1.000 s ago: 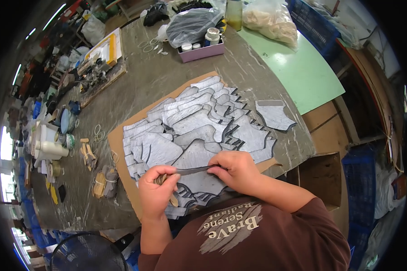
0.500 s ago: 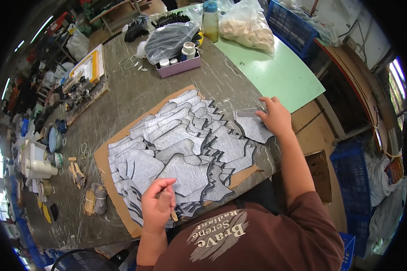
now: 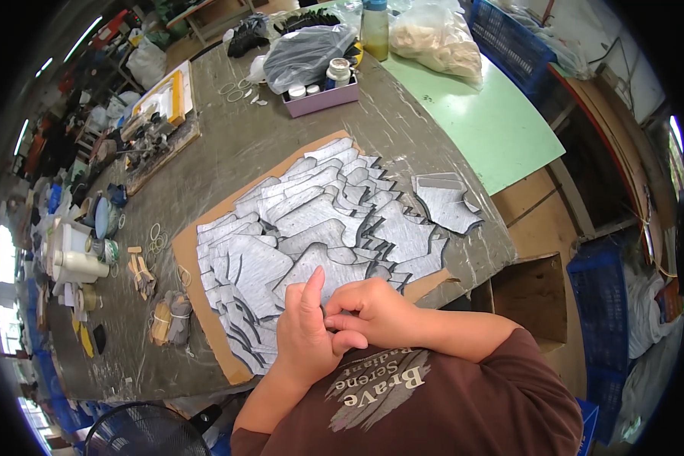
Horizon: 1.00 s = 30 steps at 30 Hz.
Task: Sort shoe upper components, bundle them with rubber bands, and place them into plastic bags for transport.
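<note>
My left hand (image 3: 305, 328) and my right hand (image 3: 374, 310) meet in front of my chest, over the near edge of a spread of grey cut pieces (image 3: 319, 209). The left hand is partly curled, with one finger pointing up. Bent fingers of the right hand press in against the left palm. Whatever lies between them is mostly hidden; only a small dark bit shows. The cut pieces have dark edges and overlap in rows on a brown cardboard sheet (image 3: 239, 371). Apart from them, a small stack of similar pieces (image 3: 446, 205) lies to the right.
A purple box (image 3: 323, 102) with small white-capped jars stands at the back, beside a bottle (image 3: 375, 34) and a clear bag (image 3: 437, 45) on a green board (image 3: 486, 129). Bundled pieces (image 3: 171, 319) and rubber bands (image 3: 157, 237) lie left. A fan (image 3: 144, 433) stands at lower left.
My right hand has left the small stack on the right and come back to my left hand. Earlier the left hand held a thin tan-tipped thing, now hidden. The view has shifted slightly.
</note>
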Available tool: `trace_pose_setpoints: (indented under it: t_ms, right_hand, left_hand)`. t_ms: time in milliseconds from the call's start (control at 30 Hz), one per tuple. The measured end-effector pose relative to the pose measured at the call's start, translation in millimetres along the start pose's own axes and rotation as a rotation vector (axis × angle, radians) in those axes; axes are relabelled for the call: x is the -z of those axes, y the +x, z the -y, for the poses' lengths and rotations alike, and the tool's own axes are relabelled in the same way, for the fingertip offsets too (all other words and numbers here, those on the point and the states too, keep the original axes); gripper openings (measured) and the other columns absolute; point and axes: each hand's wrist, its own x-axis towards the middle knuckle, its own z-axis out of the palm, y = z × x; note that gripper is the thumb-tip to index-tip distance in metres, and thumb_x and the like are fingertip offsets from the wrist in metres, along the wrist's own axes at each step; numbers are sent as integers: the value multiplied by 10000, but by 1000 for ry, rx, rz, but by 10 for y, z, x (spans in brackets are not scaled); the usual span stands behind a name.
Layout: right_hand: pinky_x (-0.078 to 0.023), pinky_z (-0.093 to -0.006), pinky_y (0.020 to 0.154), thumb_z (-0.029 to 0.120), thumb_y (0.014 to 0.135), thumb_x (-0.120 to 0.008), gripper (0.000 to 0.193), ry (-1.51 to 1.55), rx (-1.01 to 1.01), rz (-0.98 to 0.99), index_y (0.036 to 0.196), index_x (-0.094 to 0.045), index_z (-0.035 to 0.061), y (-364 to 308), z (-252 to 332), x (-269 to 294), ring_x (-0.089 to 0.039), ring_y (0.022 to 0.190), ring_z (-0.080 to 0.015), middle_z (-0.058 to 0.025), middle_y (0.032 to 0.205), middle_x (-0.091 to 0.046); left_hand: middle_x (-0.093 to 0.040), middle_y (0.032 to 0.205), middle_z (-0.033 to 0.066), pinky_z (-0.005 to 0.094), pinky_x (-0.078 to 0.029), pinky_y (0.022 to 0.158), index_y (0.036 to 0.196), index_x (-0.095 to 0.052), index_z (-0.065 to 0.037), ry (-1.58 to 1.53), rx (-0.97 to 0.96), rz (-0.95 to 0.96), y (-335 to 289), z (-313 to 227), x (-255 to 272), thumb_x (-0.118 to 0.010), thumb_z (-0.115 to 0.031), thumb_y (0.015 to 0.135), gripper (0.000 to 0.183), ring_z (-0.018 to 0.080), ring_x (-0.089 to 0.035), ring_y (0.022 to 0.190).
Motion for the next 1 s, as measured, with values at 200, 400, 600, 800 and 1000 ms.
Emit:
trace_pose_setpoints:
  t_ms: [200, 400, 600, 800, 1000]
  right_hand:
    - [-471, -299, 593, 63, 746, -631, 73, 87, -37, -1, 780, -653, 1, 24, 16, -3, -612, 642, -210, -103, 737, -644]
    - [-443, -247, 582, 28, 796, -573, 41, 371, -70, 0, 779, -606, 10, 30, 4, -43, -557, 652, -90, -42, 717, -613]
    - [-396, -243, 544, 54, 888, -440, 83, 624, -251, 111, 813, -475, 39, -8, -92, -27, -433, 588, -55, 31, 632, -422]
    - [-371, -230, 521, 13, 869, -440, 87, 1035, -267, -104, 843, -514, 48, 62, -225, 55, -507, 647, -101, -97, 882, -586]
    - [-385, -248, 474, 45, 848, -525, 64, 329, 127, -251, 900, -544, 75, 283, -380, 364, -524, 572, -141, -99, 851, -563]
  left_hand:
    - [-475, 908, 134, 337, -435, 548, 1356, -284, 30, -80, 23, -7, -35, 28, -18, -499, -713, 714, 1004, 254, -493, 710]
    - [-481, 895, 129, 299, -423, 558, 1308, -363, 20, -643, 330, -22, -57, 1, 33, -571, -426, 860, 666, 229, -485, 653]
    - [-516, 872, 74, 248, -435, 565, 991, -631, -30, -346, 49, -25, 31, 117, 154, -638, -35, 804, 186, 161, -534, 684]
    - [-588, 834, 100, 231, -433, 527, 762, -628, -18, -315, 123, -164, -184, 217, 294, -691, 68, 706, 120, 131, -538, 626]
    - [-592, 764, 72, 188, -340, 404, 857, -594, 20, -893, 754, -596, -241, 369, 299, -648, 49, 791, 91, 73, -479, 506]
